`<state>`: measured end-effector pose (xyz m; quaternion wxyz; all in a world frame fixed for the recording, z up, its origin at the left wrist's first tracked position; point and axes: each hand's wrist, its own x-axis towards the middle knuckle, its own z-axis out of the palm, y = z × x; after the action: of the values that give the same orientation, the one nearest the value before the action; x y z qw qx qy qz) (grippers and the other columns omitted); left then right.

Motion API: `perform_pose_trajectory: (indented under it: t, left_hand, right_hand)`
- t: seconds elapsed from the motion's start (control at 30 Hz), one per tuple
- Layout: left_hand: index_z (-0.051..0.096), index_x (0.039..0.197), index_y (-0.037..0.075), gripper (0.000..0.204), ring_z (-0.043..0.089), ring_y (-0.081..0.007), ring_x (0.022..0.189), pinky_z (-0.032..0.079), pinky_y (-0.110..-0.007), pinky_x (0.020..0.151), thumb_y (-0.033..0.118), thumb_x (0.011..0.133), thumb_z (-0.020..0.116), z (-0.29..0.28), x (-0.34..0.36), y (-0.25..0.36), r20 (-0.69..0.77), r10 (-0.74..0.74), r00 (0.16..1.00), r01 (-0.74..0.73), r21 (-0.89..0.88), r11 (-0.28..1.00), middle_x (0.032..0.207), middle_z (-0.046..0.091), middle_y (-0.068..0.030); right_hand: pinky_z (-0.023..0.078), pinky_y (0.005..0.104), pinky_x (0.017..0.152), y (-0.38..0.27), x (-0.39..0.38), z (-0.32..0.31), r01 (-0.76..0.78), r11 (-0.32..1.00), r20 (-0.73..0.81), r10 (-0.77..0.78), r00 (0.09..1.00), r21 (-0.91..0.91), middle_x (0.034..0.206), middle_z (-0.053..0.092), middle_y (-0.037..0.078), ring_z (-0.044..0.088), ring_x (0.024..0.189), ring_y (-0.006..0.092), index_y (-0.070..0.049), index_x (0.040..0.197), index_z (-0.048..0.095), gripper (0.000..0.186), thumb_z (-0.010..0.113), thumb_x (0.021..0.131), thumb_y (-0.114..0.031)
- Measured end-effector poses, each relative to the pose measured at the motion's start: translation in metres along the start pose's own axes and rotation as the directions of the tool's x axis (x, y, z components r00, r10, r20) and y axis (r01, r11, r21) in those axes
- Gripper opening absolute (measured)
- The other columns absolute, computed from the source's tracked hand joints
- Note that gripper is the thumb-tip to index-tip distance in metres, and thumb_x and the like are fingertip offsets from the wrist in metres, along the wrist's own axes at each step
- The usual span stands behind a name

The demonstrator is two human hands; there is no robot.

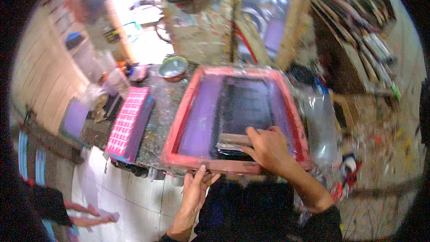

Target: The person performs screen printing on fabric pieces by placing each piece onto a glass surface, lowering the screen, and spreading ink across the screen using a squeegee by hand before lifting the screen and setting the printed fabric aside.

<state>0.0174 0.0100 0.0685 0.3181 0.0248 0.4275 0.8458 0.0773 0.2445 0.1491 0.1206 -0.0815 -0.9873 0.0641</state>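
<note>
A screen printing frame (233, 166) with reddish-pink rails lies on the worktable before me. Its mesh (199, 118) is purple, with a dark rectangular area (245, 101) in the middle. My right hand (270, 148) grips a wooden-handled squeegee (234, 140), held crosswise near the frame's close end. Dark ink (230, 154) shows along the squeegee's near side. At the near rail, left of centre, my left hand (195, 191) holds the frame's edge, thumb against the rail and fingers partly hidden below it.
A stack topped with pink checked fabric (129, 123) stands left on the speckled table (156, 127). A bowl (173, 69) sits behind the frame, clear plastic (319, 125) to its right. Flat boards fill a rack (358, 36) at far right. Another person's legs (92, 215) show lower left.
</note>
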Motion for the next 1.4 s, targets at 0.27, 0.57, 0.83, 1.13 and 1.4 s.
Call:
perform_pose_trajectory:
  t: [0.27,0.57,0.83,1.13,1.4]
  left_hand:
    - [0.032,0.138,-0.001,0.049,0.063,-0.0317,0.111,0.055,-0.046,0.098,0.017,0.101,0.058,-0.052,0.0,-0.055,-0.111,-0.159,0.981,0.17,0.097,0.981,0.129,0.051,-0.0189]
    - [0.033,0.133,-0.009,0.05,0.064,-0.0353,0.112,0.056,-0.046,0.096,0.024,0.103,0.054,-0.072,-0.006,-0.053,-0.098,-0.235,0.967,0.252,0.238,0.938,0.128,0.05,-0.0231]
    - [0.04,0.129,-0.007,0.042,0.071,-0.032,0.091,0.058,-0.043,0.087,0.024,0.103,0.054,-0.123,0.016,-0.105,-0.076,-0.405,0.911,0.405,0.336,0.85,0.095,0.066,-0.0162]
    - [0.046,0.121,-0.004,0.037,0.069,-0.0284,0.087,0.057,-0.04,0.081,0.027,0.103,0.055,-0.126,0.043,-0.107,-0.138,-0.34,0.93,0.367,0.362,0.857,0.092,0.066,-0.0146]
    - [0.051,0.113,-0.002,0.034,0.068,-0.0251,0.084,0.057,-0.037,0.076,0.03,0.102,0.056,-0.134,0.037,-0.116,-0.196,-0.34,0.92,0.388,0.314,0.867,0.09,0.067,-0.0132]
  right_hand:
    - [0.05,0.0556,0.06,0.002,-0.023,0.05,-0.012,0.992,0.308,-0.028,0.951,0.128,0.076,0.068,0.017,0.066,0.069,0.0427,-0.011,0.099,0.059,0.044,0.069,0.082,-0.051]
    - [0.049,0.0495,0.079,0.083,0.144,0.139,-0.061,0.974,-0.111,0.037,0.993,-0.218,0.079,0.071,0.013,0.07,0.069,0.0318,-0.009,0.107,0.059,0.031,0.066,0.09,-0.034]
    - [0.054,0.0489,0.066,0.154,0.16,0.15,0.085,0.978,0.094,-0.068,0.993,-0.189,0.088,0.069,0.016,0.069,0.078,0.0372,-0.01,0.111,0.059,0.041,0.067,0.088,-0.042]
    - [0.054,0.0509,0.067,0.231,0.272,0.148,-0.054,0.969,-0.059,0.041,0.997,-0.242,0.084,0.071,0.02,0.07,0.079,0.0386,-0.004,0.109,0.06,0.05,0.069,0.086,-0.047]
    - [0.055,0.0524,0.063,0.131,0.129,0.133,-0.106,0.989,0.135,0.119,0.984,-0.099,0.091,0.072,0.018,0.071,0.077,0.0389,-0.002,0.1,0.059,0.061,0.05,0.093,-0.062]
